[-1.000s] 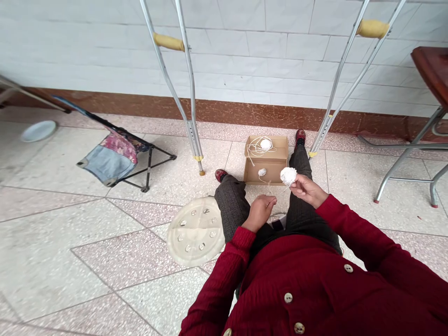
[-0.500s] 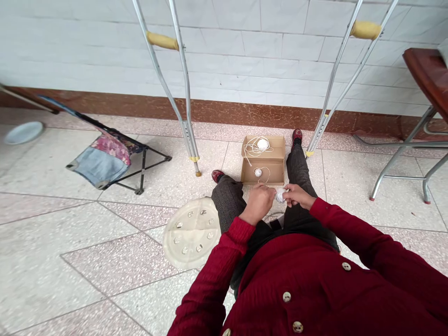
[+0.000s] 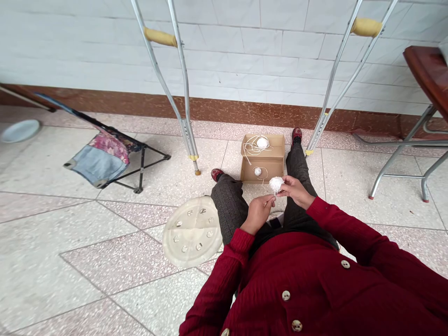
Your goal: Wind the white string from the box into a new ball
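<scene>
A ball of white cord (image 3: 276, 184) is held up in the fingertips of my right hand (image 3: 294, 190), above my lap. Just below and left of it, my left hand (image 3: 259, 213) pinches a strand of the cord that runs from the ball. Beyond my hands an open cardboard box (image 3: 245, 174) lies on the floor between my feet. Its far half holds a larger white ball (image 3: 262, 143) with loose loops of cord, and its near half a small white ball (image 3: 258, 171) with a loose strand.
Two metal crutches (image 3: 185, 88) (image 3: 336, 79) lean on the tiled wall either side of the box. A round pale mat with holes (image 3: 192, 231) lies left of my leg. Farther left are a folding stool (image 3: 101, 158) and a pale basin (image 3: 21, 131). A brown chair (image 3: 427, 74) stands right.
My left hand has moved down, off the ball and onto its strand. My right hand has raised and turned the ball, which now shows more fully.
</scene>
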{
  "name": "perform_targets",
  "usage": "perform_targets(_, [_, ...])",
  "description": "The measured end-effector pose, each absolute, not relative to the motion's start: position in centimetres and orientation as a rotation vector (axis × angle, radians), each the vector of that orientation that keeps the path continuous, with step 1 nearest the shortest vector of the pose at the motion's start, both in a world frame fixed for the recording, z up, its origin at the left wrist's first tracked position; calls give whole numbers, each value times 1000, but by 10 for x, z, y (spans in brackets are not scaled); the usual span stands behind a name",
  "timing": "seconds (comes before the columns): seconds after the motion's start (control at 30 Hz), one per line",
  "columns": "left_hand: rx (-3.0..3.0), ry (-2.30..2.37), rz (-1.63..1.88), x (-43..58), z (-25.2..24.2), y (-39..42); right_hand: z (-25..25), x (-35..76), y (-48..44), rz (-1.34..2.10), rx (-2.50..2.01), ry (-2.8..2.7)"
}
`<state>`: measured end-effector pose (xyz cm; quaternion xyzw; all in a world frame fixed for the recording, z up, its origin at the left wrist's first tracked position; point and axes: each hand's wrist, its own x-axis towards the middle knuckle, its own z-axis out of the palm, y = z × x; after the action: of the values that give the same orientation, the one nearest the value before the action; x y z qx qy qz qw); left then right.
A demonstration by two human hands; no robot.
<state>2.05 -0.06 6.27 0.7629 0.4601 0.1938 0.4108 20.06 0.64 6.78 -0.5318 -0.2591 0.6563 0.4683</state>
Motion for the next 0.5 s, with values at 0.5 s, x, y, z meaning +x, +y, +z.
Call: perform_targets(0.5, [1974,1092,427,15,34,11,105,190,-23,1766,-1299,-838])
